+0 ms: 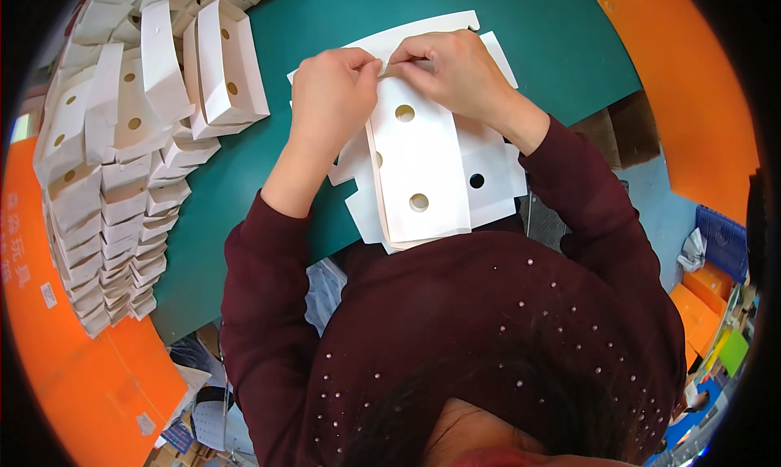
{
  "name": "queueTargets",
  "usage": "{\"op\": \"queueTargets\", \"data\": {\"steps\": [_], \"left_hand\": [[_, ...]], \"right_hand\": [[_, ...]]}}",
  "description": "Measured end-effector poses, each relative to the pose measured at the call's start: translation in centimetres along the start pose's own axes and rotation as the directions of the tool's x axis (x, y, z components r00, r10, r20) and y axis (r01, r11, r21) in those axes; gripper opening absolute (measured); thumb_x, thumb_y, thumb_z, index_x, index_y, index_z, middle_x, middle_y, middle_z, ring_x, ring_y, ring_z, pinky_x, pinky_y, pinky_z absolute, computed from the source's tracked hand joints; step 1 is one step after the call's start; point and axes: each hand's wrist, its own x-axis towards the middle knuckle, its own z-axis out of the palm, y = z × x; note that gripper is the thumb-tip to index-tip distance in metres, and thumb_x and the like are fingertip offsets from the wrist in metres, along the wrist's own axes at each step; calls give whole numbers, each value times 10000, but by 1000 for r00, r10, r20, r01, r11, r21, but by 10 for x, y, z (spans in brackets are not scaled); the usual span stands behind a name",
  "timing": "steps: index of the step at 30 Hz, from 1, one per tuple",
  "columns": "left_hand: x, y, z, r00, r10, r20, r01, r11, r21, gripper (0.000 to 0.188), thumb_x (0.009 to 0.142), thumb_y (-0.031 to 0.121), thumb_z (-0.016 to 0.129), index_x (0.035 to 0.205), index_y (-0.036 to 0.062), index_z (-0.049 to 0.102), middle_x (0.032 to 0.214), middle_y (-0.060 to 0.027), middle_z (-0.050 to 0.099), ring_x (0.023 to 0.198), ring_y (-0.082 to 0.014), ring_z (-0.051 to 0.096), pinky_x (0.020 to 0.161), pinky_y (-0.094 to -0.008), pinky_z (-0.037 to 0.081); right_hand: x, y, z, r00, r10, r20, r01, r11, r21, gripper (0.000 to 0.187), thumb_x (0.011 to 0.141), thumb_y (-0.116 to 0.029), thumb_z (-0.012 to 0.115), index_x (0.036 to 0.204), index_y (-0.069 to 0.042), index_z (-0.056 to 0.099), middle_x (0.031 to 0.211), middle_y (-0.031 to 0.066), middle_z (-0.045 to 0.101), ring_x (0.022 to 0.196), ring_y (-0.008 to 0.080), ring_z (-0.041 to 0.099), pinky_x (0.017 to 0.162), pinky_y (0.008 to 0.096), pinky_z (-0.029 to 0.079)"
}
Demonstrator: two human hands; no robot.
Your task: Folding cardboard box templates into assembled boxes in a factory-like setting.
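Observation:
A narrow white cardboard box (pixel 425 159), partly folded, lies lengthwise in front of me with round holes in its upper face. Under it are flat white cardboard blanks (pixel 498 192) with cut tabs and a round hole. At the box's far end, my left hand (pixel 332 94) pinches the left corner between thumb and fingers. Close beside it, my right hand (pixel 457 75) pinches the same far edge. The fingertips nearly meet there, and the exact fold between them is hidden.
Stacks of folded white boxes (pixel 130 133) with round holes crowd the left of the green tabletop (pixel 569 36). Orange sheets or panels (pixel 98 369) flank the table on both sides. A brown cardboard box (pixel 622 133) sits below its right edge, with a blue crate (pixel 722 241) farther right.

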Motion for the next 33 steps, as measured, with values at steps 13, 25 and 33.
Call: {"op": "queueTargets", "data": {"steps": [13, 25, 33], "left_hand": [[-2, -39, 9, 979, -163, 122, 204, 811, -548, 273, 924, 215, 624, 984, -36, 714, 757, -56, 689, 634, -87, 546, 584, -252, 449], [-5, -35, -1, 986, -65, 151, 118, 920, -374, 240, 940, 171, 585, 1010, -23, 708, 792, -41, 683, 659, -63, 525, 586, -230, 426], [-23, -29, 4, 965, -145, 219, 256, 700, -666, 284, 978, 109, 509, 1203, 3, 647, 1100, -77, 685, 966, -127, 618, 844, -245, 475]], "right_hand": [[12, -3, 1, 931, -357, -74, 328, 909, -257, 50, 789, -142, 710, 807, -131, 664, 766, -26, 649, 702, 173, 637, 610, 302, 497], [16, -5, 7, 963, -268, 12, 261, 925, -275, 81, 824, -185, 690, 823, -111, 658, 772, 1, 652, 696, 185, 631, 612, 308, 491], [20, 3, 3, 994, -106, 37, 109, 987, -114, 99, 853, -186, 681, 846, -89, 658, 772, 43, 672, 671, 197, 634, 594, 290, 482]]}}
